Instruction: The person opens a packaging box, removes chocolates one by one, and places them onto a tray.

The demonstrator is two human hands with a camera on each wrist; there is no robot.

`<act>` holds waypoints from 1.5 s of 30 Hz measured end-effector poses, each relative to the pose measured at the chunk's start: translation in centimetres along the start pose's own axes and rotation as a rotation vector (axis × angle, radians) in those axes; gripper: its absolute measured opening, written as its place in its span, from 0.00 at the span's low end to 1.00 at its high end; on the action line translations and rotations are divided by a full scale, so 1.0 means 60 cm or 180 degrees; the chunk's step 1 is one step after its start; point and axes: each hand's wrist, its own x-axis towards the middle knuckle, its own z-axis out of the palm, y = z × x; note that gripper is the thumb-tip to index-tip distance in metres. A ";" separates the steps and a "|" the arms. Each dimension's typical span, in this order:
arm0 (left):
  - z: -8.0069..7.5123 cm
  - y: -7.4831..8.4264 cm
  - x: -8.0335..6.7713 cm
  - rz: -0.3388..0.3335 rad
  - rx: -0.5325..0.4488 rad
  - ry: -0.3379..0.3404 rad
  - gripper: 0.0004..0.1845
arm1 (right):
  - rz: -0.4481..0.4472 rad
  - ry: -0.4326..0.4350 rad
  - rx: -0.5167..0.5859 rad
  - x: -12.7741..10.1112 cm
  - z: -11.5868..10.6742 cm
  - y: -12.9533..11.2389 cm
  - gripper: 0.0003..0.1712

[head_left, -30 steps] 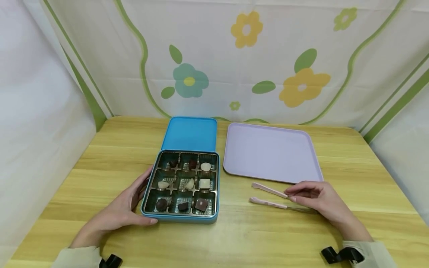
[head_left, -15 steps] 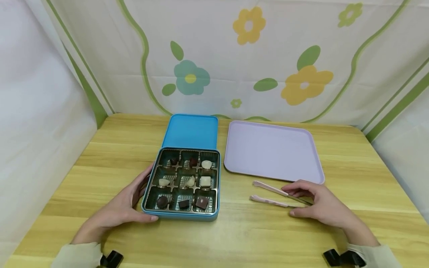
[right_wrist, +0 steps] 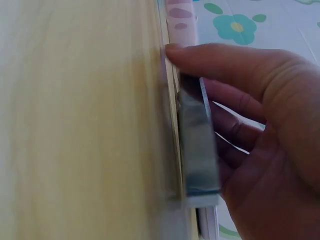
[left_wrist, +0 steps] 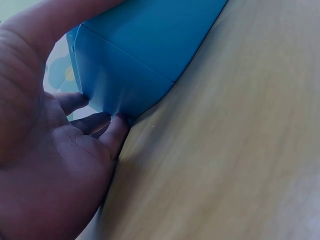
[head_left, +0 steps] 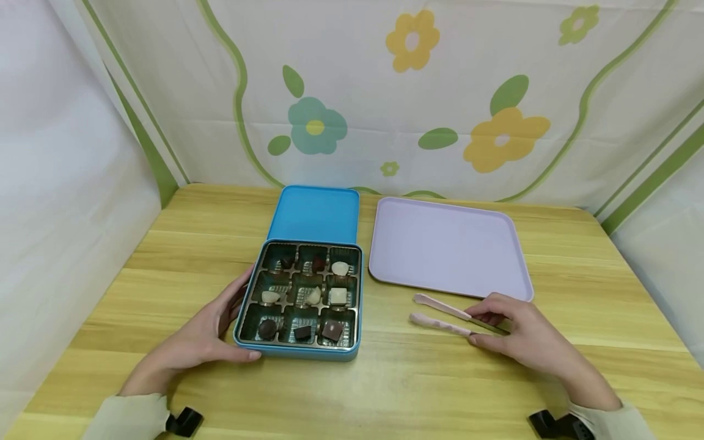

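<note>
A blue tin [head_left: 308, 354] of chocolates lies on the table at centre left, a gold nine-part insert inside it. One piece shows in each compartment, dark in the front row, pale ones such as the white square [head_left: 338, 296] in the middle. My left hand [head_left: 200, 342] holds its front left corner, thumb along the front wall and fingertips against the side [left_wrist: 107, 65]. To the right, tongs with pink ends [head_left: 442, 324] lie low over the table, their arms spread. My right hand [head_left: 525, 336] grips their metal part [right_wrist: 200, 145], thumb at the near arm, fingers at the far one.
Behind the tin lies its blue lid [head_left: 316, 214]. A lilac tray [head_left: 451, 250] is at the back right, its front edge close to the tongs and right fingers. A flowered white cloth [head_left: 363, 91] hangs behind the wooden table [head_left: 385, 397].
My right hand has shifted its fingers on the tongs; the thumb, away from the near arm half a second ago, now touches it. The left hand stays at the tin.
</note>
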 end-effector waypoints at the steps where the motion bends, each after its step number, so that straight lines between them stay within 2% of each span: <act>1: -0.001 0.000 0.000 -0.0003 0.0002 0.0002 0.73 | -0.0020 0.0010 -0.0009 0.002 0.001 -0.001 0.23; 8: -0.003 0.003 -0.004 -0.0015 0.0059 0.0022 0.73 | -0.0328 0.0217 -0.0020 0.031 -0.003 -0.025 0.24; 11: -0.004 0.006 -0.004 -0.0006 0.0084 0.0030 0.73 | -0.0369 0.0370 -0.0085 0.047 -0.009 -0.045 0.24; 15: -0.006 0.009 -0.003 0.0009 0.0075 0.0036 0.73 | -0.0389 0.0545 -0.0133 0.076 -0.015 -0.072 0.23; 22: -0.004 0.005 -0.002 -0.0016 0.0043 0.0003 0.72 | -0.0708 0.0810 -0.0321 0.136 -0.014 -0.104 0.23; 25: -0.003 0.004 -0.001 -0.0025 0.0046 0.0014 0.72 | -0.0688 0.0872 -0.0342 0.156 -0.011 -0.116 0.20; 33: 0.000 0.003 -0.001 -0.0077 0.0026 0.0024 0.73 | -0.0675 0.0820 -0.0253 0.194 0.000 -0.141 0.17; 45: 0.002 0.002 0.000 -0.0082 0.0000 0.0004 0.73 | -0.0726 0.0602 -0.0216 0.222 0.011 -0.161 0.12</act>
